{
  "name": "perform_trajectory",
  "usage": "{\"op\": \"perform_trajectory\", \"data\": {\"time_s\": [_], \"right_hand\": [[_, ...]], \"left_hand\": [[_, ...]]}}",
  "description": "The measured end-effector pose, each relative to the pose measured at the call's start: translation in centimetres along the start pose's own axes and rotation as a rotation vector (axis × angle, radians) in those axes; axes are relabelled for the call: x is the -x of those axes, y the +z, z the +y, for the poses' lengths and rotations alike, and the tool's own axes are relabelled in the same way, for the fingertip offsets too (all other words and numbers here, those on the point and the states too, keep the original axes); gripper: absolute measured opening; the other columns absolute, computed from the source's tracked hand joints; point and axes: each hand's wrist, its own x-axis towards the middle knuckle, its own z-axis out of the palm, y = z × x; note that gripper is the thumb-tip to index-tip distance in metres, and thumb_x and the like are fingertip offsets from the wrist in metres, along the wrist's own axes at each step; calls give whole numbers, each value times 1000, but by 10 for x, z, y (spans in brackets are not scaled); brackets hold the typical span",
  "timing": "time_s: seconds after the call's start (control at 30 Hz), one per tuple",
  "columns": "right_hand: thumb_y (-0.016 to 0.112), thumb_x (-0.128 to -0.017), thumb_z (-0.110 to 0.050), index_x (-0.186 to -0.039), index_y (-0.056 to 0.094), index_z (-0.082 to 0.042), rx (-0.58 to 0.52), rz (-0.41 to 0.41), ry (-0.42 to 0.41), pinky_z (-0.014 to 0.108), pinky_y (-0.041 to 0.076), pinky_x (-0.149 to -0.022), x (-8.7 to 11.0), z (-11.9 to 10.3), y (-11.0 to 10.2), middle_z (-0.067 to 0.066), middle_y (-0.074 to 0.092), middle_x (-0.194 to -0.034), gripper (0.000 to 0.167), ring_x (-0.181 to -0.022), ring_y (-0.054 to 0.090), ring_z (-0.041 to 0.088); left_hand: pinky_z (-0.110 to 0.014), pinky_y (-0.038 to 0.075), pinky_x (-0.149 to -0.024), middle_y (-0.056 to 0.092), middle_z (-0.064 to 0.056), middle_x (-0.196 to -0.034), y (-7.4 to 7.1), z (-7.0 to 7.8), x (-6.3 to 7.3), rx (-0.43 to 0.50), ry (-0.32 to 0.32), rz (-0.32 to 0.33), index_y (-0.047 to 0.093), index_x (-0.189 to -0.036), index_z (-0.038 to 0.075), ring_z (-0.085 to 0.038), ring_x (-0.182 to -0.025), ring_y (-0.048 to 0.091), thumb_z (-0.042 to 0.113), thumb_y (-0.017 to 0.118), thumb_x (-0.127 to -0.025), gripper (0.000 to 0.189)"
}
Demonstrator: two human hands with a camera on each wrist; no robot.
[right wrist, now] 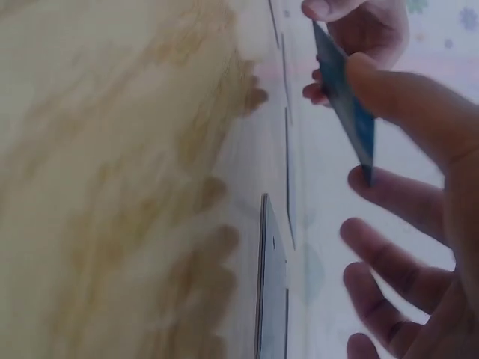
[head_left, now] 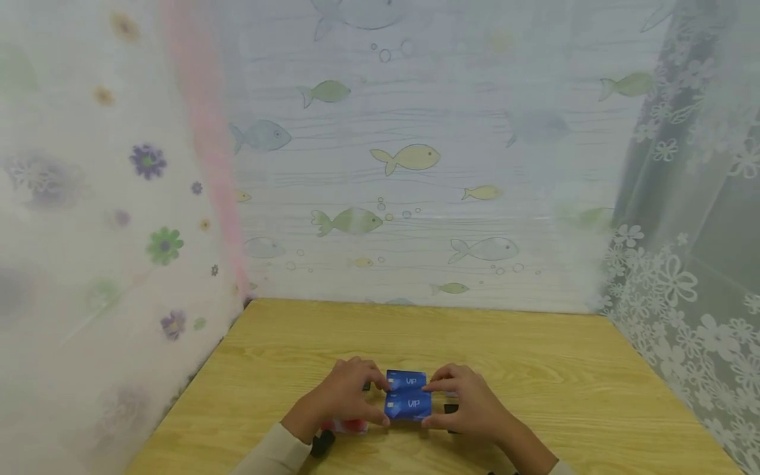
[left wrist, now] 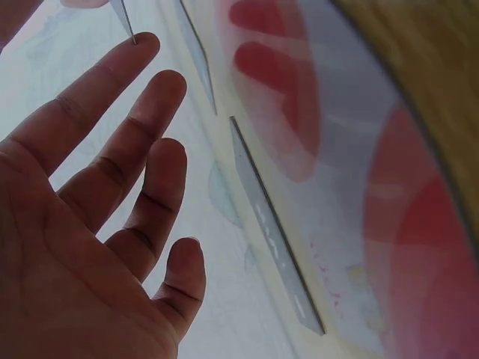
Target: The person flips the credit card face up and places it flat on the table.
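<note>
Between my two hands is a blue card (head_left: 408,405) printed "VIP", raised off the table in the right wrist view. My left hand (head_left: 350,394) pinches its left end with thumb and index finger. At the opposite end my right hand (head_left: 472,404) holds it the same way. The other fingers of both hands are spread loosely off the card. Just beyond it in the head view shows a second blue "VIP" card (head_left: 406,377), partly overlapped by the held one. In the right wrist view the held card (right wrist: 348,105) is seen nearly edge-on.
A red and white flat item (head_left: 349,427) lies under my left wrist, with a black object (head_left: 322,444) beside it. A dark piece (head_left: 451,417) is partly hidden by my right hand. Flat cards (left wrist: 273,228) lie on the wood-grain table (head_left: 534,349); patterned curtains (head_left: 415,198) surround it.
</note>
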Motion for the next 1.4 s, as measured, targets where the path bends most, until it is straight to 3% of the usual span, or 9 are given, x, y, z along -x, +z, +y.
{"op": "perform_trajectory", "data": {"time_s": [0.27, 0.53, 0.77, 1.4], "right_hand": [[85, -72, -67, -117, 78, -42, 80, -51, 69, 53, 41, -90, -1, -2, 4, -16, 61, -110, 52, -103, 53, 12], [88, -69, -64, -116, 79, -38, 49, -116, 160, 37, 36, -80, -4, -9, 7, -13, 59, -98, 55, -88, 46, 9], [90, -69, -59, -117, 80, -32, 40, -144, 172, 25, 35, -67, -3, -12, 9, -11, 56, -91, 56, -79, 43, 10], [92, -66, -57, -115, 81, -26, 39, -153, 170, 23, 31, -53, -6, -11, 12, -13, 51, -67, 59, -62, 37, 5]], "left_hand": [[-38, 37, -92, 66, 24, -106, 2, -1, -1, -44, 9, 3, 79, -100, 37, -6, -99, 51, 64, 90, -66, 46], [-37, 35, -88, 66, 22, -105, 2, 2, 0, -81, -5, 5, 79, -99, 36, -4, -97, 50, 66, 89, -64, 47], [-38, 33, -85, 65, 23, -99, 4, 5, 0, -120, -30, -9, 79, -94, 37, -5, -91, 49, 65, 91, -63, 44], [-33, 31, -74, 60, 18, -91, 4, 8, 0, -163, -72, -14, 82, -92, 40, -8, -81, 44, 68, 92, -58, 46]]}}
